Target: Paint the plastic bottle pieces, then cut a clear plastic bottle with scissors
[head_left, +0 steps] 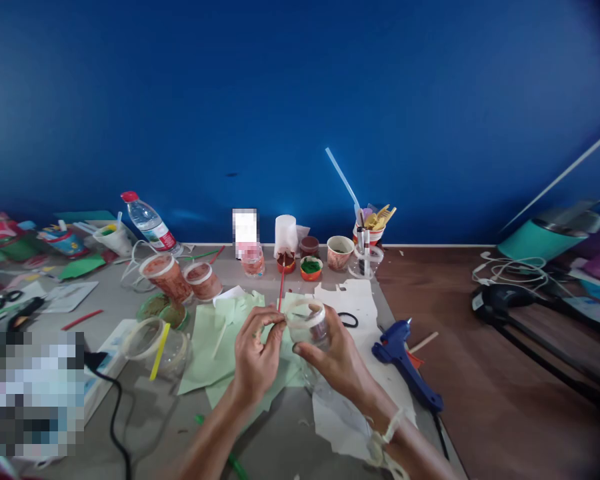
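Note:
My left hand (258, 347) is closed in a pinch at the left rim of a clear plastic cup (307, 319); what its fingertips hold is too small to make out. Around the cup's right side wrap the fingers and thumb of my right hand (337, 353), keeping the cup raised over the papers. A thin red stick (281, 290) rises just behind my left fingertips, in front of a small pot of dark red paint (286, 262). Pale green paper (205, 343) and torn white paper (353, 300) lie beneath my hands.
A blue glue gun (409, 367) lies to the right, near a black strap-like object (525, 327). Left stand clear cups (147, 340), reddish tubs (166, 277) and a water bottle (150, 223). A power strip (107, 363) with a black cable sits at lower left. Green paint (311, 268) stands behind.

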`<state>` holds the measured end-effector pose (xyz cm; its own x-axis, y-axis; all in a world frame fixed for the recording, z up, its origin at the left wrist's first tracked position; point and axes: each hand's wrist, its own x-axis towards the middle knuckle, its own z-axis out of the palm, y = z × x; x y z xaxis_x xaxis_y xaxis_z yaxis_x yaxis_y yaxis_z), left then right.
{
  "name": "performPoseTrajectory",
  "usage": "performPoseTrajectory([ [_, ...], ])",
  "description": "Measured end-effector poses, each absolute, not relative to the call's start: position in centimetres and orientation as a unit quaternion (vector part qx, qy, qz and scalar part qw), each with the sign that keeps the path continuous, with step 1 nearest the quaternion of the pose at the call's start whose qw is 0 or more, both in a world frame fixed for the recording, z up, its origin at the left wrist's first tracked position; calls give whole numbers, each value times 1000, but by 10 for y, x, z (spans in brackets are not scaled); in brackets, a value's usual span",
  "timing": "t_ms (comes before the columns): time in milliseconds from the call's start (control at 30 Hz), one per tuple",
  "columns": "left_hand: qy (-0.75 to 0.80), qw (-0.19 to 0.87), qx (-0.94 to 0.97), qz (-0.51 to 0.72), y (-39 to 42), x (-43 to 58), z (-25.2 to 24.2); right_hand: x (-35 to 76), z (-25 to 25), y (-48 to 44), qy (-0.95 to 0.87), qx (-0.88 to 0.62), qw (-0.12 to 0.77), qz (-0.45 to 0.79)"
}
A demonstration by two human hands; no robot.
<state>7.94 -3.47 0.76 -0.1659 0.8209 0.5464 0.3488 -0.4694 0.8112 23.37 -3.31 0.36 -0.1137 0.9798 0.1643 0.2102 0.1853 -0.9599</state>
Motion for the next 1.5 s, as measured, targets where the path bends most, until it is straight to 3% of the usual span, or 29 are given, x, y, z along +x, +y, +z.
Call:
performPoseTrajectory([
  [333,489,86,677,542,-29,75,2,230,5,-39,-613,-479,471,416],
  [833,534,74,655,529,-25,76,-1,223,13,-42,-561,-480,503,449],
  [1033,538,153,616,555,-26,77,2,225,11,-42,-569,-493,487,444],
  [1267,376,490,440,652,-23,71,2,234,17,-38,-526,-427,506,533],
  [1367,351,495,443,660,-23,70,1,235,19,-37,-510,-444,503,538],
  [1500,416,377,592,579,-28,73,1,233,16,-36,-523,-440,494,537],
])
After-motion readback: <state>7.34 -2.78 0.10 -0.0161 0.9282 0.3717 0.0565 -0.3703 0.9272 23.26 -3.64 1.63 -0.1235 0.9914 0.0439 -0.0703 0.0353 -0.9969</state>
